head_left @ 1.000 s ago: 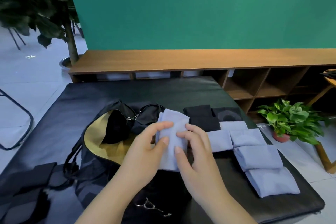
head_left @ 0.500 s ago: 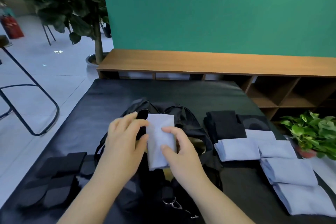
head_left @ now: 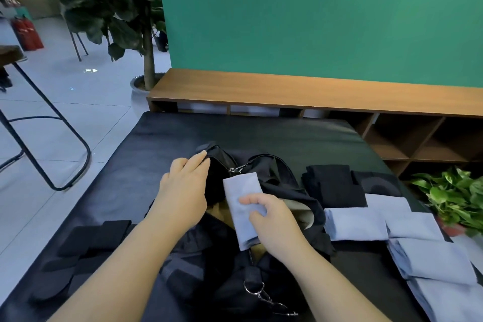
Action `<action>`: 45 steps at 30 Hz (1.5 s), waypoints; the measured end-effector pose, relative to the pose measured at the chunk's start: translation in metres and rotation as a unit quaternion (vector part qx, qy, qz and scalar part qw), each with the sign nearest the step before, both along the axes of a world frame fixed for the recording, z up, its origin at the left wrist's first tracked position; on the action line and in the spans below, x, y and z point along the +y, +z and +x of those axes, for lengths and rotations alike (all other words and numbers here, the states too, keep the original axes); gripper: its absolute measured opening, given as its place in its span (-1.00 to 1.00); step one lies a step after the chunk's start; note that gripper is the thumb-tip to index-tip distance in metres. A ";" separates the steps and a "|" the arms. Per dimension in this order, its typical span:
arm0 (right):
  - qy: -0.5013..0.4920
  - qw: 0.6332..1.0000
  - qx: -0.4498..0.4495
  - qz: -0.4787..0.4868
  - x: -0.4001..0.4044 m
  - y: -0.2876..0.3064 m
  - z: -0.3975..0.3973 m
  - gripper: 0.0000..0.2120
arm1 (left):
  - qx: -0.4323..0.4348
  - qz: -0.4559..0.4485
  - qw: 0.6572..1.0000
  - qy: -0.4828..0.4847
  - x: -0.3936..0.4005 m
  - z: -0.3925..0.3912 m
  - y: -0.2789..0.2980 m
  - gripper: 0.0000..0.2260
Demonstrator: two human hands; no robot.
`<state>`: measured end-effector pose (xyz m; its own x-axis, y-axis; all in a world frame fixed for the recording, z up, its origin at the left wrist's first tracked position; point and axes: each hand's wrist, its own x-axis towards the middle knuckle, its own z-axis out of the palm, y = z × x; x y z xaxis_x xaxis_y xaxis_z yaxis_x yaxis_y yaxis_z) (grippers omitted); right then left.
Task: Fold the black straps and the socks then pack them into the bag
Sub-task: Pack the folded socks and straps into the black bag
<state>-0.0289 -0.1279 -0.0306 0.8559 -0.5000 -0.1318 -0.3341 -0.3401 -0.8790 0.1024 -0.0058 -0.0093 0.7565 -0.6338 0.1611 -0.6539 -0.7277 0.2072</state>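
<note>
Blue folded sock [head_left: 241,206] pinched in my right hand [head_left: 274,219] hangs right over the bag [head_left: 282,183], whose mouth my left hand [head_left: 183,191] grips and pulls open. Beside the bag, more folded blue socks [head_left: 407,240] and black socks [head_left: 334,185] wait on the desk [head_left: 261,133], with black straps [head_left: 86,240] on its other side. I cannot see anything packed inside, so I judge most packing remains.

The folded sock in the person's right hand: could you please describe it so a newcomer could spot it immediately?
On the black table, find the open black bag. Above its mouth the right hand pinches a folded light-blue sock. The other blue socks lie flat to the right.
</note>
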 end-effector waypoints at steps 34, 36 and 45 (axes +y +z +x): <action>-0.065 0.997 0.041 -0.023 0.000 -0.051 0.047 -0.58 | 0.151 -0.166 0.973 -0.051 0.016 -0.008 0.014 -0.22; -0.066 0.997 0.040 -0.014 -0.007 -0.057 0.055 -0.56 | 0.153 -0.165 0.973 -0.056 0.016 -0.009 0.014 -0.22; -0.050 0.998 0.021 -0.032 -0.033 -0.073 0.080 -0.57 | 0.166 -0.163 0.970 -0.067 0.017 -0.012 0.014 -0.21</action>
